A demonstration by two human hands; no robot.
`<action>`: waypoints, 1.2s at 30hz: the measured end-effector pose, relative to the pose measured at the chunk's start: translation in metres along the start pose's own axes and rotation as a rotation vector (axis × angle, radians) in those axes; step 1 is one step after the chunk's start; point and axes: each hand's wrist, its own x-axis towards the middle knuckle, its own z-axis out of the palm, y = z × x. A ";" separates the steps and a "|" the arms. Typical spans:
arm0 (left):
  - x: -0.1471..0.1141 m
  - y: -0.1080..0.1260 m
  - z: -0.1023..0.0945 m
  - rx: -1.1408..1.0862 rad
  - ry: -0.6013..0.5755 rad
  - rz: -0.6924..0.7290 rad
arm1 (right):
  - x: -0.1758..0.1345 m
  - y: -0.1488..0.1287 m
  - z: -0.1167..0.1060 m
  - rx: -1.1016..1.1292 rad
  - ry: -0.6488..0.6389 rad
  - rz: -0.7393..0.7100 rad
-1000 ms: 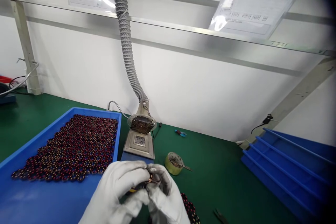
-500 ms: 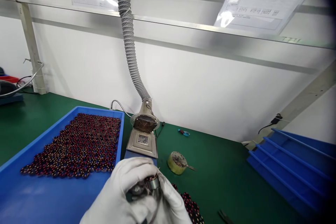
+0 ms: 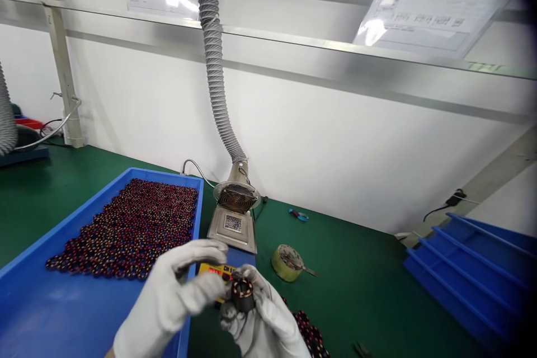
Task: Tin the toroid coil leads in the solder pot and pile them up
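Note:
My right hand [image 3: 274,310], in a white glove, pinches a small motor stator [image 3: 243,297]. This is a dark ring with copper-coloured spots round its upper rim, and it is tilted towards me. Just to its left, my gloved left hand [image 3: 168,291] has its thumb and fingers apart with nothing between them. The left thumb tip is close to the stator; whether it touches cannot be made out. Behind both hands is a yellow panel with a red lit display [image 3: 212,270], partly covered by them.
A blue tray [image 3: 54,313] on the left holds many similar dark rings. Behind my hands stands a metal-topped heater [image 3: 232,229] under a grey duct [image 3: 216,67]. A yellow-green tin [image 3: 285,268], more rings [image 3: 308,333], cutters [image 3: 298,215] and stacked blue trays [image 3: 470,274] are to the right.
My left hand has come away from the stator and moved left, its fingers opening. The stator stays in my right hand. The yellow panel has come into sight and the view has shifted slightly.

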 end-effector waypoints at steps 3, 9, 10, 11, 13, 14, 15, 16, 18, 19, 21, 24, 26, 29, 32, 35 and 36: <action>0.000 -0.002 0.008 0.027 -0.182 0.057 | 0.001 0.004 -0.003 -0.006 -0.016 -0.013; 0.003 0.003 0.012 -0.230 0.182 -0.025 | -0.004 0.005 0.008 -0.075 0.016 -0.071; 0.003 0.006 0.010 -0.210 0.186 -0.045 | -0.005 0.004 0.009 -0.094 0.027 -0.089; 0.003 0.009 0.007 -0.152 0.144 -0.063 | -0.005 0.003 0.010 -0.114 0.042 -0.108; 0.001 0.014 0.004 0.011 -0.056 -0.111 | -0.007 0.000 0.011 -0.152 0.073 -0.138; 0.000 0.015 0.005 0.059 -0.148 -0.121 | -0.007 0.000 0.011 -0.164 0.084 -0.144; -0.001 0.014 0.006 0.062 -0.206 -0.122 | -0.008 0.000 0.011 -0.171 0.090 -0.145; -0.002 0.013 0.009 0.028 -0.222 -0.112 | -0.008 0.000 0.010 -0.179 0.093 -0.147; -0.004 0.010 0.013 -0.070 -0.192 -0.057 | -0.007 0.001 0.010 -0.203 0.103 -0.171; -0.005 0.009 0.014 -0.113 -0.158 -0.019 | -0.007 0.002 0.009 -0.216 0.109 -0.189; -0.008 0.010 0.014 -0.181 -0.084 0.058 | -0.007 0.003 0.010 -0.244 0.143 -0.249; -0.009 0.017 0.008 -0.214 0.070 0.130 | -0.012 0.007 0.015 -0.320 0.277 -0.431; -0.007 0.021 0.006 -0.142 0.134 0.043 | -0.018 0.011 0.020 -0.424 0.369 -0.618; -0.003 0.017 0.012 -0.082 -0.036 -0.240 | -0.026 0.018 0.026 -0.668 0.393 -0.815; 0.000 0.004 0.025 -0.211 -0.173 -0.302 | -0.029 0.024 0.028 -0.861 0.365 -0.922; 0.001 -0.006 0.032 -0.413 0.014 -0.249 | -0.027 0.027 0.029 -0.880 0.425 -1.058; 0.001 -0.006 0.031 -0.491 0.100 -0.216 | -0.025 0.027 0.029 -0.872 0.460 -1.086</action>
